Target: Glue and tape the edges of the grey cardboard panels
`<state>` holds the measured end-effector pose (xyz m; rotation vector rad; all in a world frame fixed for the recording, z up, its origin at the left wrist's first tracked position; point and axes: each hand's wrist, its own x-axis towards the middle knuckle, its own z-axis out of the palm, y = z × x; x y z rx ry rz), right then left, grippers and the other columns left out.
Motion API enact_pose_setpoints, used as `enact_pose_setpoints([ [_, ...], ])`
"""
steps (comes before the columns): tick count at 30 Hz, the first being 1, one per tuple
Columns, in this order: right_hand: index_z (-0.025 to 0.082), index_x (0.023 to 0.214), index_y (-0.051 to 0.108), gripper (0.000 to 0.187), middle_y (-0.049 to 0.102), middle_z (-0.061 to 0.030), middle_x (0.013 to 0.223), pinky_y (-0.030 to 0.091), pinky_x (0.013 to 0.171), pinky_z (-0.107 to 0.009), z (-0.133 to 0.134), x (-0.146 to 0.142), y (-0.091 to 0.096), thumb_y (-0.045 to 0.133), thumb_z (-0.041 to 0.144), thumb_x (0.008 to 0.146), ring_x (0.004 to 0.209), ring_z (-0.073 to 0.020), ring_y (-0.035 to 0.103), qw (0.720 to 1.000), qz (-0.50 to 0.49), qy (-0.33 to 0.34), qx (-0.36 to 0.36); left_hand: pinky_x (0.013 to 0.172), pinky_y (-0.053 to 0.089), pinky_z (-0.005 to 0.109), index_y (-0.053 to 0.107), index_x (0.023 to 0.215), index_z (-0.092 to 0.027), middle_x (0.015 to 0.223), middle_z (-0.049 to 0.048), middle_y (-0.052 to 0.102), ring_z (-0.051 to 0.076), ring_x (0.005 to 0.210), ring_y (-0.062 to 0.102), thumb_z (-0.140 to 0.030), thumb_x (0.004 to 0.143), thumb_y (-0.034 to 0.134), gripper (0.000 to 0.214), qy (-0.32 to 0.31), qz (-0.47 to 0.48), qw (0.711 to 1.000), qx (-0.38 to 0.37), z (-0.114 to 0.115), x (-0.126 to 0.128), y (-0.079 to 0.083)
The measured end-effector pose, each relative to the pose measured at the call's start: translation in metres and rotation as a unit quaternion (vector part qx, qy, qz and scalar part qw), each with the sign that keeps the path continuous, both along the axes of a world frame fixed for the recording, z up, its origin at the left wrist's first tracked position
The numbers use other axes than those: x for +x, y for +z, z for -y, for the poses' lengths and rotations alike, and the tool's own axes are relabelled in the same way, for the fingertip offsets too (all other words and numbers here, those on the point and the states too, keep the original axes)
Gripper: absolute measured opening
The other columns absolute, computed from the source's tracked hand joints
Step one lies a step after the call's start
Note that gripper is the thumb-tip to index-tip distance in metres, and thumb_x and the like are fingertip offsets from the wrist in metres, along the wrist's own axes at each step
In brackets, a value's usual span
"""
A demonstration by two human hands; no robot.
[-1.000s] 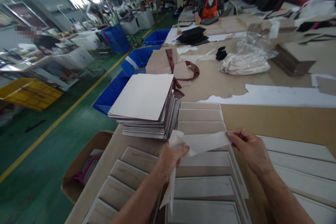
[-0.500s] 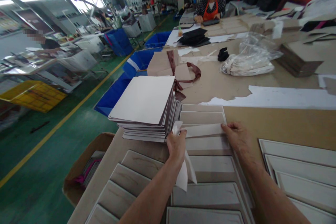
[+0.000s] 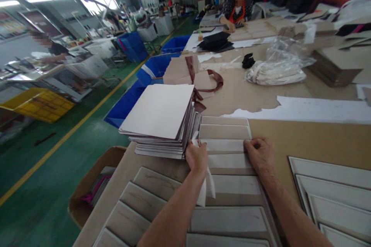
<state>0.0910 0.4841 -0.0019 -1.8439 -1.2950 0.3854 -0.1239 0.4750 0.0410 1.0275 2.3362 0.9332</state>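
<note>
My left hand (image 3: 197,156) is closed around a bunch of limp white strips (image 3: 206,191), whose loose ends hang below it. One white strip (image 3: 222,146) runs level from my left hand to my right hand (image 3: 261,154), whose thumb and fingers pinch its right end. That strip lies along the edge of one of several overlapping pale panels (image 3: 224,131) fanned out in a column between my arms. Strips of the same white show on the panels nearer me. Just left of my left hand rises a stack of pale boards (image 3: 159,110).
More overlapping panels lie at the left (image 3: 152,185) and right (image 3: 333,193). Beyond are brown ribbon (image 3: 216,79), a plastic-wrapped bundle (image 3: 275,71) and a cardboard stack (image 3: 333,67). Blue bins (image 3: 124,104) and a carton (image 3: 84,200) stand beside the table; a co-worker (image 3: 236,9) sits opposite.
The strip between my hands has come down from a slight slant and now lies level along the panel. My right hand has lowered slightly; the far co-worker's hand has moved.
</note>
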Motion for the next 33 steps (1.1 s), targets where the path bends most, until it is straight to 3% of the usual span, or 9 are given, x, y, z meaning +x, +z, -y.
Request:
enact_pose_setpoints([
  [10,0.023,0.052,0.057,0.031,0.055,-0.0060,0.078,0.041,0.080,-0.040,-0.001,0.001,-0.004,0.059,0.050,0.069,0.078,-0.0250,0.052,1.000,0.000,0.004,-0.003,0.069,0.048,0.026,0.062,0.094,-0.021,0.086,0.0065,0.074,0.022,0.080,0.071,-0.022,0.079,0.066,0.015,-0.023,-0.071,0.997,-0.035,0.003,0.004,0.012],
  [24,0.024,0.052,0.054,0.031,0.055,-0.0057,0.076,0.040,0.077,-0.038,-0.001,0.000,-0.003,0.057,0.048,0.070,0.076,-0.0241,0.050,1.000,0.015,0.010,-0.013,0.068,0.047,0.030,0.060,0.099,-0.022,0.088,0.0074,0.075,0.025,0.080,0.071,-0.025,0.080,0.066,0.020,-0.023,-0.108,0.992,-0.053,0.003,0.006,0.011],
  [33,0.024,0.056,0.053,0.025,0.054,-0.0047,0.076,0.041,0.078,-0.038,-0.005,0.001,-0.002,0.061,0.044,0.069,0.077,-0.0242,0.051,0.999,0.026,0.008,-0.032,0.069,0.047,0.029,0.055,0.108,-0.020,0.096,0.0086,0.071,0.023,0.084,0.070,-0.023,0.085,0.064,0.024,-0.061,-0.153,0.985,-0.042,0.007,0.013,0.013],
])
